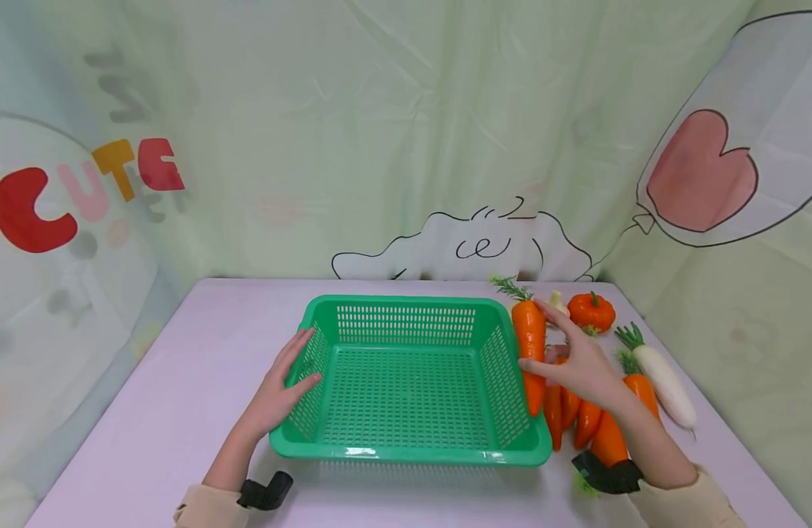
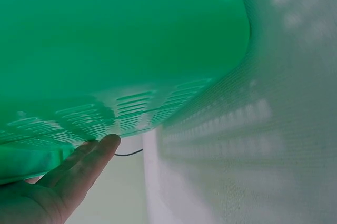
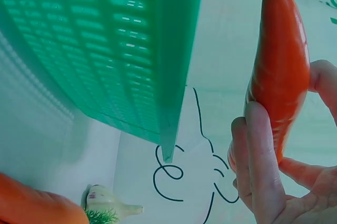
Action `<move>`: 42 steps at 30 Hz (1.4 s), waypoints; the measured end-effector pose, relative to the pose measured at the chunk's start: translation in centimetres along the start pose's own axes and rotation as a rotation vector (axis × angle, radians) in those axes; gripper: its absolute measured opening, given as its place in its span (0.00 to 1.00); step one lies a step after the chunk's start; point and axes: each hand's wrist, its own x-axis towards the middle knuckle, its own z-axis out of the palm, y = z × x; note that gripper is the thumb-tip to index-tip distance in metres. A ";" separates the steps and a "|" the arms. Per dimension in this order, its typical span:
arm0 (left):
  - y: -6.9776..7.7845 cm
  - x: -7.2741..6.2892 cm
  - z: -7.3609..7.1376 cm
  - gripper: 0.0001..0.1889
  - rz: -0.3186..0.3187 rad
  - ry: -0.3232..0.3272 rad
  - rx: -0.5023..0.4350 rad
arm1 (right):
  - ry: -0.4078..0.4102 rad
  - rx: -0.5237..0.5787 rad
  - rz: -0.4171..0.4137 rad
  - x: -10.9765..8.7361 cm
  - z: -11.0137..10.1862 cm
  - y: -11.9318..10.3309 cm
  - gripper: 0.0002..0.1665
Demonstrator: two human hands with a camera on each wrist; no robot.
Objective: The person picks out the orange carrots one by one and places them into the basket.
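My right hand (image 1: 580, 367) grips an orange carrot (image 1: 529, 337) with green leaves, upright over the right rim of a green plastic basket (image 1: 406, 455). In the right wrist view, fingers (image 3: 259, 145) and thumb lie on either side of the carrot (image 3: 281, 50), which is apart from the basket wall (image 3: 100, 40). My left hand (image 1: 278, 389) is at the basket's left rim, its fingers extended. The left wrist view has those fingers (image 2: 87, 169) along the outer slotted wall (image 2: 131, 111); firm contact is hard to tell. No items show inside the basket.
Right of the basket lie several red-orange peppers (image 1: 587, 423), another carrot (image 1: 639, 389), a white radish (image 1: 666, 383), a small orange pumpkin (image 1: 591, 312) and a garlic bulb (image 3: 105, 203). A printed curtain (image 1: 406, 147) hangs behind the pale table (image 1: 201, 367).
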 end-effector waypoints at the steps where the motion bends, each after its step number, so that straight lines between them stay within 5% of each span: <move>1: 0.0 0.0 0.0 0.36 -0.001 0.001 0.000 | -0.005 0.011 -0.002 0.1 0.1 -0.1 0.53; 7: -0.1 0.1 -0.1 0.36 -0.006 0.000 0.006 | -0.039 0.104 -0.017 0.2 0.5 -0.5 0.53; 42: -0.7 0.1 0.0 0.36 0.003 0.007 -0.004 | -0.100 0.120 -0.077 1.3 2.3 -3.6 0.53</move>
